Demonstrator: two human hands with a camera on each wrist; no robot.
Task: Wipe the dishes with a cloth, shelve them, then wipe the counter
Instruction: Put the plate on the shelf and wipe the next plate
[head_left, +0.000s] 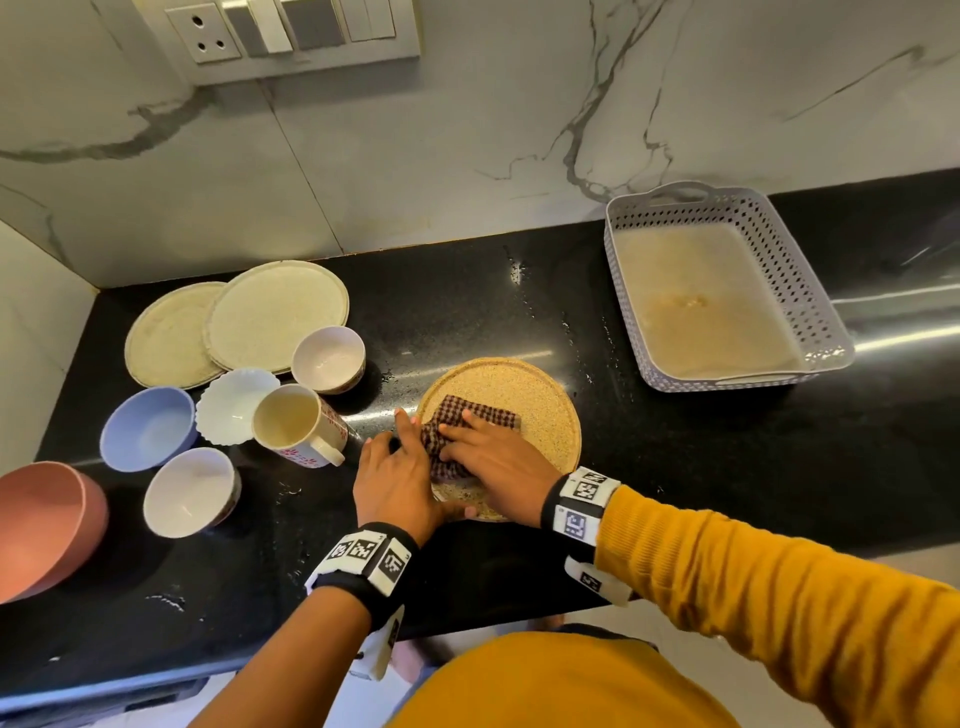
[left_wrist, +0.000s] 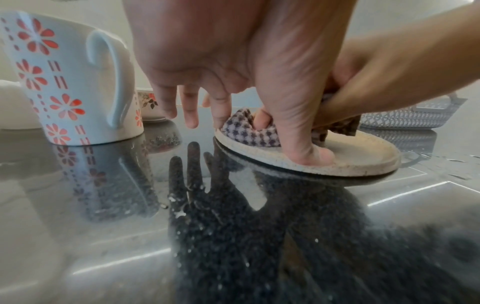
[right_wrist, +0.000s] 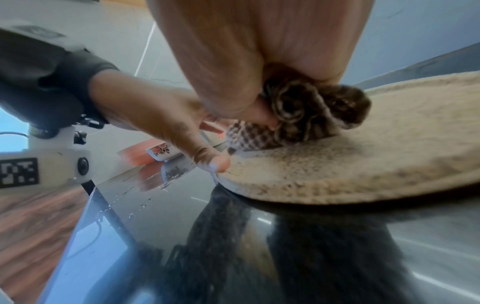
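Wiping the plate (head_left: 545, 410): right hand (head_left: 493, 457) seemingly bunches the cloth (head_left: 467, 421), fingers pressing; left hand (head_left: 400, 478), fingers spread, thumb pinning the rim. Next, sweep the far half.

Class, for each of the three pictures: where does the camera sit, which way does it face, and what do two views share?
Head: looks down at the counter, both hands, yellow sleeves.
Left wrist: low, looks along the left hand, its thumb pressing the speckled plate.
Right wrist: low, looks along the right hand on the checked cloth.
All share plate and cloth.
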